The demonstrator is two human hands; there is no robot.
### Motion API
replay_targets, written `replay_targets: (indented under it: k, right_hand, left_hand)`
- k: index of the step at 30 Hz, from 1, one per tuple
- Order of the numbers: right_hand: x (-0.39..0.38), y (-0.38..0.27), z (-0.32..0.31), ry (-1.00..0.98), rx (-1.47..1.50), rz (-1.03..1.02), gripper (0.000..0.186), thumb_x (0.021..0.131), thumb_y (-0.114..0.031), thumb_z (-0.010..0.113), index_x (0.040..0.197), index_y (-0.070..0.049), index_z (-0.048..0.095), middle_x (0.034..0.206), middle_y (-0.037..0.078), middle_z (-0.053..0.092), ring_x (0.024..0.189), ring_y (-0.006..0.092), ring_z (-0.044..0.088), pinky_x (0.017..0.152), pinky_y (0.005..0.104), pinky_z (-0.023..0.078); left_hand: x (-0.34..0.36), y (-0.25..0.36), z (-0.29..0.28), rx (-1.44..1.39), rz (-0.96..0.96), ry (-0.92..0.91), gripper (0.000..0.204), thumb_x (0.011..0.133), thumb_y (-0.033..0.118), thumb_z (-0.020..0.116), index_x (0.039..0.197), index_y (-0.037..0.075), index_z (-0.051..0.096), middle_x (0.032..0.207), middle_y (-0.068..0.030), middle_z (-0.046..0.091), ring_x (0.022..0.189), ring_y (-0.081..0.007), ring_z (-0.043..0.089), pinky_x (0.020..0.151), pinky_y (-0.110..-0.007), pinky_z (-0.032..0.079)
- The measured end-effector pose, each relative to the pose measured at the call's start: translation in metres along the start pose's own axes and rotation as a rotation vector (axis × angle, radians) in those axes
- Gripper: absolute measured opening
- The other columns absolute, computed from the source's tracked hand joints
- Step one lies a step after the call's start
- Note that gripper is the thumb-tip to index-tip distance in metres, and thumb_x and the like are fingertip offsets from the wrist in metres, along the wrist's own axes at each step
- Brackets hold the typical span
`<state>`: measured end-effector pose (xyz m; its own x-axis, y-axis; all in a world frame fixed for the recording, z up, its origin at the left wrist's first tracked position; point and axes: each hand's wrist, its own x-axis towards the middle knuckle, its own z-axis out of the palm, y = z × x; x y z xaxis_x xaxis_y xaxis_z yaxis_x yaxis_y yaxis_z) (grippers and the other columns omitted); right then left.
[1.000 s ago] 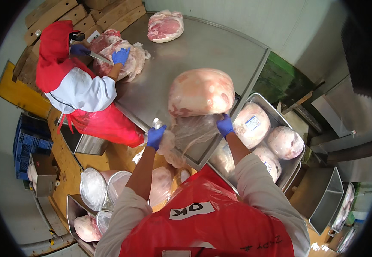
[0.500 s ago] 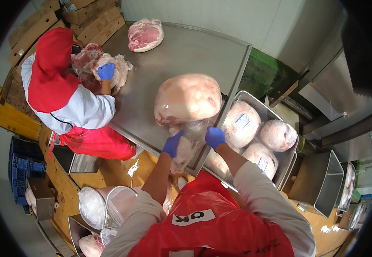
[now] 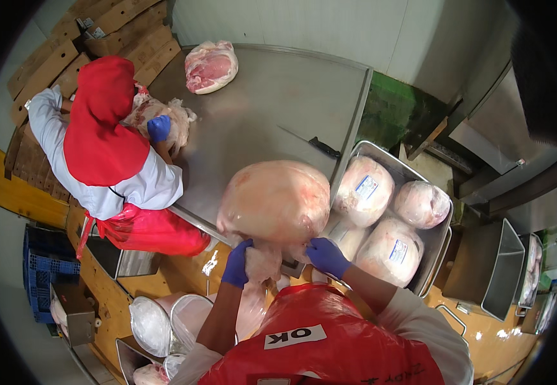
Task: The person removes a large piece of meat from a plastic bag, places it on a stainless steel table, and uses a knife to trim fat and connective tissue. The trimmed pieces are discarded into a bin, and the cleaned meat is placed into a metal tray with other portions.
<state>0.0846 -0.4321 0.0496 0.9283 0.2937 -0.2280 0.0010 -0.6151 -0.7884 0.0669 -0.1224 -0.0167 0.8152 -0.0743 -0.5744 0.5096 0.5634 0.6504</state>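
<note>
Two-handed grip on loose plastic film [image 3: 262, 262], left hand [image 3: 235, 264] and right hand [image 3: 328, 256] closed on it; raw meat joint [image 3: 275, 199] just beyond both on table [image 3: 272, 96], apparently bagged, end not visibly sealed; four wrapped joints [image 3: 391, 251] in metal bin [image 3: 436, 247] beside right hand.

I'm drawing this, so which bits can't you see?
In the head view:
Big meat: underside hidden by its own bulk.
Co-worker's far hand: behind the red hood.
Bottom-left tub: cut off by the lower edge.
Lower white-and-blue label: print too small.
</note>
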Motion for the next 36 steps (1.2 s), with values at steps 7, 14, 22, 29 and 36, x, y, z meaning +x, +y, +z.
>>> replay_targets:
  k: [7,14,22,29,36]
  right_hand:
    - [-0.022,-0.051,-0.037,-0.069,0.223,-0.156,0.025,0.091,-0.025,0.058,0.087,-0.001,0.065,0.084,0.024,0.065,0.079,0.0443,0.063,0.072,0.0495,0.05]
    - [-0.037,-0.102,-0.065,-0.224,0.249,-0.322,0.017,0.095,-0.018,0.058,0.094,-0.003,0.066,0.075,0.017,0.065,0.066,0.0313,0.065,0.066,0.0406,0.051]
    - [-0.049,-0.144,-0.102,-0.348,0.378,-0.378,0.011,0.092,-0.009,0.057,0.087,0.001,0.058,0.07,0.013,0.054,0.065,0.0156,0.047,0.063,0.0338,0.045]
    - [-0.045,-0.139,-0.112,-0.465,0.554,-0.422,0.014,0.091,-0.01,0.054,0.092,0.002,0.062,0.075,0.011,0.057,0.072,0.0131,0.049,0.07,0.0329,0.047]
    - [-0.037,-0.141,-0.096,-0.502,0.423,-0.522,0.017,0.091,-0.012,0.058,0.1,0.0,0.065,0.086,0.015,0.067,0.079,0.0232,0.064,0.076,0.0369,0.052]
  left_hand:
    - [-0.09,0.066,0.048,0.143,0.141,0.157,0.026,0.096,0.019,0.067,0.117,0.005,0.063,0.096,-0.0035,0.066,0.086,-0.0158,0.066,0.078,-0.03,0.054]
    - [-0.072,0.133,0.096,0.298,0.368,0.091,0.014,0.096,0.016,0.068,0.106,0.007,0.063,0.088,-0.001,0.063,0.079,-0.0103,0.063,0.071,-0.028,0.051]
    - [-0.071,0.132,0.086,0.805,0.809,0.142,0.008,0.096,0.014,0.066,0.101,0.008,0.066,0.086,-0.0005,0.063,0.078,-0.0104,0.061,0.071,-0.029,0.051]
    - [-0.132,0.157,0.059,-0.137,0.38,0.223,0.014,0.095,0.021,0.065,0.102,0.009,0.063,0.091,-0.0054,0.066,0.083,-0.0202,0.069,0.073,-0.036,0.058]
    - [-0.129,0.15,0.075,0.324,0.427,0.302,0.019,0.096,0.025,0.07,0.098,0.006,0.066,0.088,-0.0033,0.065,0.078,-0.0138,0.064,0.071,-0.031,0.053]
